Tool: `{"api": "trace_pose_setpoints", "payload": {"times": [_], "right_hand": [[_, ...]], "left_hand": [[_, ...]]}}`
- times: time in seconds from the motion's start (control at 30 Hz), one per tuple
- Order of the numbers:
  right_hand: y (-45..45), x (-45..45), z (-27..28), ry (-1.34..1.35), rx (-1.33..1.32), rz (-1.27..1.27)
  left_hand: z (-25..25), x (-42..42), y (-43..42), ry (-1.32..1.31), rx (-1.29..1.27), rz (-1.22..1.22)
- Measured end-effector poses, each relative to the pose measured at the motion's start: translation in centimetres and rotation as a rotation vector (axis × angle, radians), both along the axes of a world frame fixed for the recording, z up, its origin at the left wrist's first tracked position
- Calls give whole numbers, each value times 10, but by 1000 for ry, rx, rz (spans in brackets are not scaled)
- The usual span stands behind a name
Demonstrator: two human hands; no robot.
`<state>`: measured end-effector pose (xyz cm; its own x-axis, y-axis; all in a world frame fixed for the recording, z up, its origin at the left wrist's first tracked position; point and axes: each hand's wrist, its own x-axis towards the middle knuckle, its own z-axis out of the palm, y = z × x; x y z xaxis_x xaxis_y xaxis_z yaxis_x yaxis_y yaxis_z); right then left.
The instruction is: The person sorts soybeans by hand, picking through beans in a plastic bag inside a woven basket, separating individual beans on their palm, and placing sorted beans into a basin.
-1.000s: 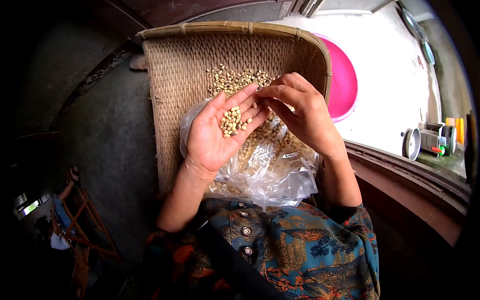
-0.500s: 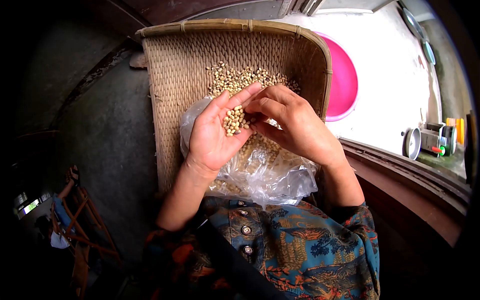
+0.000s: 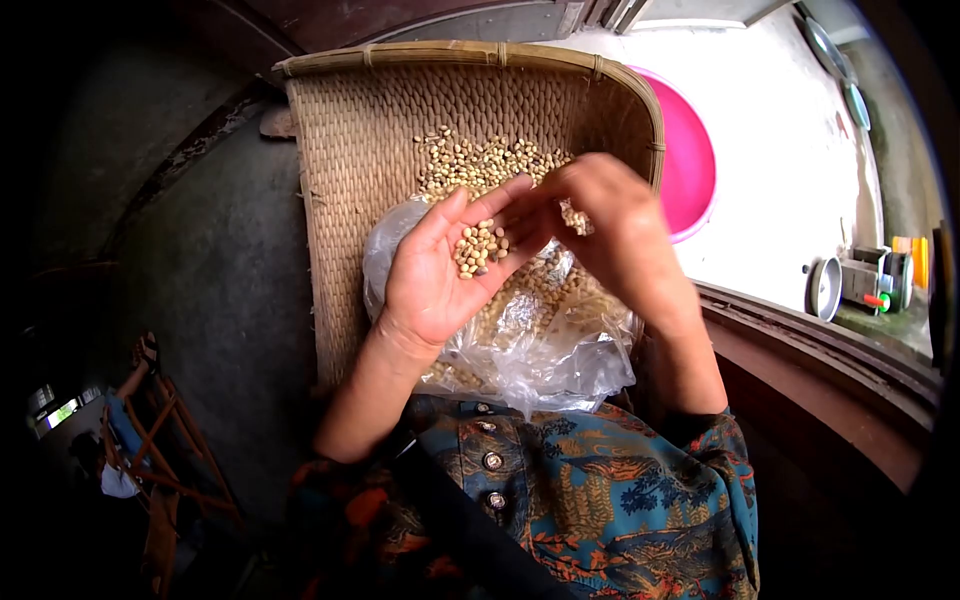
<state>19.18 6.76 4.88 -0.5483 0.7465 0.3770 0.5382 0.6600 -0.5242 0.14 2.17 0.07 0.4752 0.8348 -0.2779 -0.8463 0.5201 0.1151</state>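
Right hand [image 3: 618,220] has drawn back from the beans [image 3: 482,248], half-curled and blurred; I cannot tell whether it grips anything. Left hand [image 3: 425,285], palm up and open, holds those beans above the bag [image 3: 570,365] and basket [image 3: 350,150].

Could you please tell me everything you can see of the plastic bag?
The bag looks like thin, clear plastic, shiny and crumpled, with pale beans showing through it. It lies at the near end of the woven basket, its bunched lower edge beside the patterned shirt. The left hand hides part of it; whether they touch is unclear.
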Motion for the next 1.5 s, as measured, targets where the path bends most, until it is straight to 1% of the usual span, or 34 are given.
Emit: {"api": "trace_pose_setpoints", "payload": {"times": [0.07, 0.13, 0.17, 0.2, 0.27, 0.37, 0.47, 0.6, 0.73, 0.77, 0.87, 0.9, 0.93, 1.0, 1.03, 1.13, 1.2, 1.27, 1.33, 1.4, 1.5], "right_hand": [[5, 18, 5, -54, 127, -274], [12, 38, 13, -102, 79, -421], [17, 52, 7, -200, 143, -445], [19, 59, 1, -257, 141, -503], [19, 63, -6, -284, 224, -533], [3, 41, 6, -38, 42, -450], [0, 28, -1, -33, 265, -340], [-8, 24, -10, 2, 152, -296], [-22, 17, -10, 169, -163, -206], [-24, 14, -7, 198, -189, -171], [-24, 16, -5, 145, -153, -209], [-18, 21, -11, 78, 15, -289], [-14, 28, -12, 24, 108, -377], [-11, 38, -8, 29, 121, -456], [-14, 37, -3, 55, 47, -473], [-15, 35, -6, 60, 112, -411], [-14, 29, -11, 55, 31, -388], [-8, 24, -30, -81, 74, -358], [-3, 17, -41, -212, -22, -312], [5, 14, -58, -303, 18, -271], [18, 10, -83, -355, 3, -266]], "left_hand": [[8, 1, 2, -105, -23, 22], [10, 1, 2, -166, -35, 38], [10, 0, 2, -175, -36, 41], [9, 1, 3, -186, -35, 43], [11, 1, 4, -178, -45, 48], [10, 0, 4, -174, -34, 48], [11, 1, 5, -170, -35, 47], [10, 2, 5, -150, -27, 52], [11, 2, 4, -168, -32, 54], [11, 2, 4, -166, -24, 52], [11, 1, 5, -148, -16, 64], [12, -1, 5, -135, -22, 81], [14, -3, 5, -123, -29, 97], [15, -9, 5, -151, -34, 126], [14, -11, 6, -158, -28, 132], [12, -12, 6, -177, -13, 134], [11, -12, 5, -208, -18, 131], [12, -12, 4, -178, -28, 134], [13, -11, 3, -170, -39, 132], [12, -10, 3, -185, -45, 130], [12, -10, 2, -171, -40, 128]]}}
